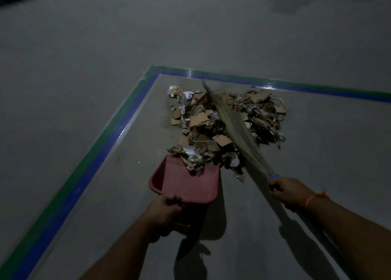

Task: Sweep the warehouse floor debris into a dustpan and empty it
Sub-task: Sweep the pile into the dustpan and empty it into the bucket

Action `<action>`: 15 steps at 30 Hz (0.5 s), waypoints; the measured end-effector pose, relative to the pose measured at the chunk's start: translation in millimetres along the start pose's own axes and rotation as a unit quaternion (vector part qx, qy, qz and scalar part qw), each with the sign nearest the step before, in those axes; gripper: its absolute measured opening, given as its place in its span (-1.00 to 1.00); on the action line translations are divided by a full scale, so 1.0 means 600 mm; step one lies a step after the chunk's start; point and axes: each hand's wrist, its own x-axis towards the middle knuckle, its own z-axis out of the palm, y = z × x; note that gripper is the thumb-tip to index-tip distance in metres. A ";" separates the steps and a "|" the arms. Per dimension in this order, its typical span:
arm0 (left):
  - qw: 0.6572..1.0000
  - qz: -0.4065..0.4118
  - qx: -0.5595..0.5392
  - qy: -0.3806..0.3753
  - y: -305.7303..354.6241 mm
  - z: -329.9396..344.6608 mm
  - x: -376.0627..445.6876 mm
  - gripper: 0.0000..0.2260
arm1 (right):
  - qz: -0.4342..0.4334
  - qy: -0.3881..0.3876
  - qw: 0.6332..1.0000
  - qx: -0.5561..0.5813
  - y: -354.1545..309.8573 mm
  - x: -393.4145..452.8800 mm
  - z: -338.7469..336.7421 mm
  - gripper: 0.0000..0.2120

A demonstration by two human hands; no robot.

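Two hands: both busy, one on each tool; forearms reach in from the bottom edge.
Left hand: fingers curled round the rear handle of the red plastic dustpan; knuckles up, the handle itself mostly hidden under the hand.
Right hand: wrapped round the grip of the straw-coloured grass broom, just below a blue band on its handle; an orange thread bracelet sits on the wrist.
Dustpan position: on the grey concrete floor, tilted, its open mouth facing away from the person and touching the near edge of the pile; a few crumpled scraps lie just inside the lip.
Debris: one heap of torn brown cardboard, crumpled paper and foil scraps, lying on the floor inside the taped corner, beyond and to the right of the pan.
Broom position: bristles slant across the middle of the heap from the right hand up to the far side — blurred, so the tips are hard to make out.
Floor marking: a blue and green tape border makes a corner around the heap; the pan lies inside it.
Light: dim; dark shadows of the arms and pan fall on the floor near the bottom.
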 end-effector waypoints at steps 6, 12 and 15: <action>0.997 0.055 0.055 -0.024 0.032 -0.005 0.090 -0.73 | -0.056 -0.042 0.993 -0.096 0.053 0.001 0.044 -0.73; 0.997 0.060 0.035 -0.032 0.031 -0.020 0.073 -0.71 | -0.052 -0.020 0.997 0.051 0.047 -0.075 -0.035 -0.80; 0.998 0.055 0.022 -0.030 0.023 -0.033 0.065 -0.71 | -0.060 -0.004 0.995 0.075 0.040 -0.069 -0.059 -0.82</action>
